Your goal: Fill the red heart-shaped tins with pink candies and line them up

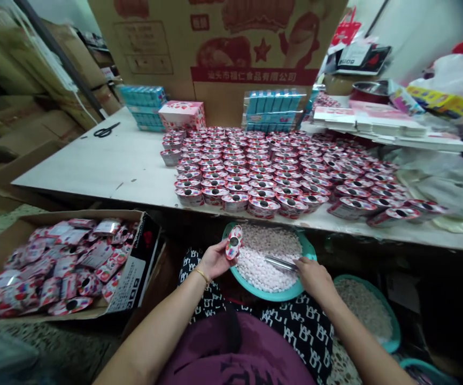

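My left hand (214, 260) is closed on a small red and white container (233, 242) with a dark hole in its lid, tilted over a teal bowl (279, 293). The bowl rests on my lap and is full of small pink and white candies (262, 254). My right hand (315, 276) grips a metal scoop (280, 262) that lies on the candies. Many filled containers of the same kind (263, 171) stand in rows on the white table (107, 166) in front of me.
An open cardboard box (137, 264) of loose containers sits on the floor at my left. A second teal bowl (370, 310) is at my right. Scissors (106, 130), blue packs (143, 104), a pink carton (182, 114) and a big cardboard box (219, 48) stand at the table's back.
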A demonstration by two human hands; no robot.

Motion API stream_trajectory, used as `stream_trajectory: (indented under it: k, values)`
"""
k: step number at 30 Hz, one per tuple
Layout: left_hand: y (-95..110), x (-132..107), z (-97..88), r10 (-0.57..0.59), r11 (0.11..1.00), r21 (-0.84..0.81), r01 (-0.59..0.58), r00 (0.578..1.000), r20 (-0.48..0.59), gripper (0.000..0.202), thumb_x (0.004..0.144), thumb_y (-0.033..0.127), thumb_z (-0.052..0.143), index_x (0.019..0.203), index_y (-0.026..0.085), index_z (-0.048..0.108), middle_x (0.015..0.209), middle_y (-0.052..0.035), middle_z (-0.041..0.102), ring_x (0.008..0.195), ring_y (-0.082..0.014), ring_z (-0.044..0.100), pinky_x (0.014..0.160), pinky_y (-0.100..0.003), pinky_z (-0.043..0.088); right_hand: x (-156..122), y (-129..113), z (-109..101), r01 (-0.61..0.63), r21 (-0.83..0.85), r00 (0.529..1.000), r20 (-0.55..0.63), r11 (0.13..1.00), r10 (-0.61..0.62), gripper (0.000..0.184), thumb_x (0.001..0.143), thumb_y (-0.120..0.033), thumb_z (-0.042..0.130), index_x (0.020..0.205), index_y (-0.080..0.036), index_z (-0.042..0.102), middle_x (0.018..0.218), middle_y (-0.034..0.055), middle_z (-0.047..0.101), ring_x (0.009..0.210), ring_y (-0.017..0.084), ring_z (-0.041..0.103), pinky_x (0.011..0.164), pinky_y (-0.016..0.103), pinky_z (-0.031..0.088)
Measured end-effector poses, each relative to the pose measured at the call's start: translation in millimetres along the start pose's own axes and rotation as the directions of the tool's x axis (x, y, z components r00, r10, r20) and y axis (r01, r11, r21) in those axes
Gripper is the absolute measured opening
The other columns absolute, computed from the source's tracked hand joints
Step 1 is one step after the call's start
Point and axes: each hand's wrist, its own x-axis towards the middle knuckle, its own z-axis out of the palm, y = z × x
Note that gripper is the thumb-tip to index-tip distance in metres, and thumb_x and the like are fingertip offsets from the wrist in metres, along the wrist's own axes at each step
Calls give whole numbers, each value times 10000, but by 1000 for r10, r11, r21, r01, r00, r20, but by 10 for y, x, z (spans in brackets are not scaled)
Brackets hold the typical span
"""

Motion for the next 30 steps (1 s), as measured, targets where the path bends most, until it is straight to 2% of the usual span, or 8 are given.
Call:
stream_trajectory:
  k: [2,5,8,11,15,20,25,30]
  values:
    - [67,-156,-2,16,999,51,-15,1000,-19,262,797,224,480,1016,124,583,919,-129,632,632,-135,580,506,-219,414,41,-293,-173,187,46,965,-197,981,-175,371,816,-178,382,1164,-155,508,1160,126,545,1046,198,503,860,312,396]
    - [223,-439,-38,105,985,144,-92,990,-92,280,776,192,510,1042,149,585,845,-92,647,612,-138,586,497,-226,418,183,-1031,-593,564,-32,752,-394,825,-529,510,815,-214,436,1312,-223,325,1334,74,398,1225,200,323,978,346,304]
    - [524,-790,-93,263,957,161,-241,955,-137,202,756,125,522,930,134,624,813,-66,647,652,-124,592,585,-231,448,400,-1902,-1070,812,-184,465,-367,553,-805,459,828,-215,432,1273,-300,357,1294,29,445,1194,194,343,965,371,293]
    - [977,-1237,-201,430,901,172,-397,871,-239,142,785,197,513,846,134,625,763,-61,644,649,-124,593,620,-238,456,700,-2686,-1448,889,-245,314,-290,387,-904,346,856,-232,373,1197,-236,433,1106,64,558,1000,179,468,838,332,361]
    - [1550,-1840,-583,668,744,389,-543,605,-433,280,801,337,484,1004,164,567,885,-111,645,685,-162,606,592,-271,457,1296,-3493,-1662,860,-286,354,-262,423,-898,343,862,-211,332,1192,-197,423,999,79,577,878,184,508,736,323,364]
    - [1912,-2124,-1318,811,579,754,-310,317,-492,255,641,236,656,880,160,612,790,-69,624,680,-170,574,633,-277,431,2281,-3978,-1619,701,-294,634,-162,650,-757,327,855,-159,321,1140,-133,479,998,122,594,908,193,532,795,342,345]
    - [2224,-1882,-1847,949,117,957,265,253,-186,436,584,256,686,1002,195,581,1031,-107,557,1058,-289,441,903,-364,322,2484,-3690,-1667,660,-329,616,-277,675,-737,382,837,-118,324,1185,-144,479,1225,116,504,1162,226,388,1007,463,152]
    - [2450,-1474,-2022,924,-9,734,679,287,-254,583,652,308,618,1204,225,449,1111,-172,412,1014,-344,429,800,-405,344,1381,-2756,-1437,787,-226,515,-275,575,-812,414,833,-148,320,1195,-253,492,1250,32,509,1174,184,401,1026,431,225]
